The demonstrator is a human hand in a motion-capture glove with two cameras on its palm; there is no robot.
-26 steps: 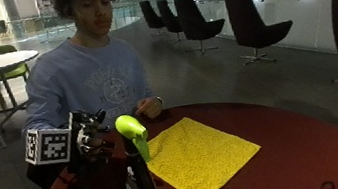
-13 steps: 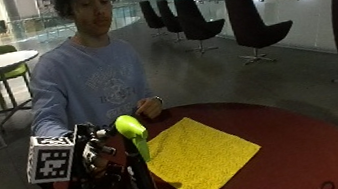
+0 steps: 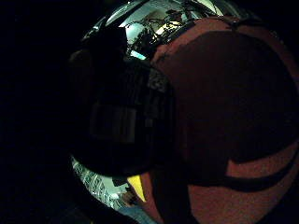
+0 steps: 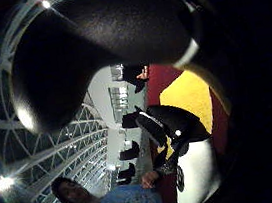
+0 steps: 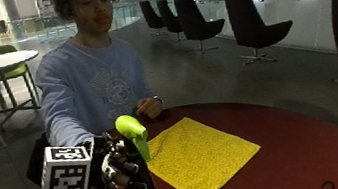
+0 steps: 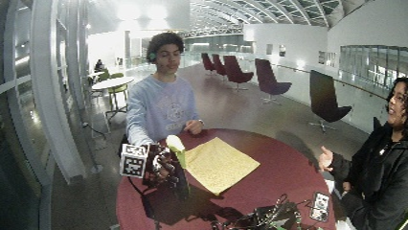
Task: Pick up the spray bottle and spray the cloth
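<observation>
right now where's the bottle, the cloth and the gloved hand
bottle (image 5: 131, 128): outside view, on its green spray head
cloth (image 5: 198, 156): outside view, middle of the yellow sheet
gloved hand (image 5: 122, 177): outside view, on fingers curled round the bottle

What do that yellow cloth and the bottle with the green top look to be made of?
The cloth looks like soft woven or microfibre fabric: matte, lying flat with a fine surface texture. The spray bottle has a smooth, slightly glossy green head, probably moulded plastic; its dark body, which the gloved right hand grips, is too shadowed to judge.

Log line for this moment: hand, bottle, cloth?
right hand: grips spray bottle | bottle: upright beside cloth | yellow cloth: flat on table | bare hand: at table edge
</observation>
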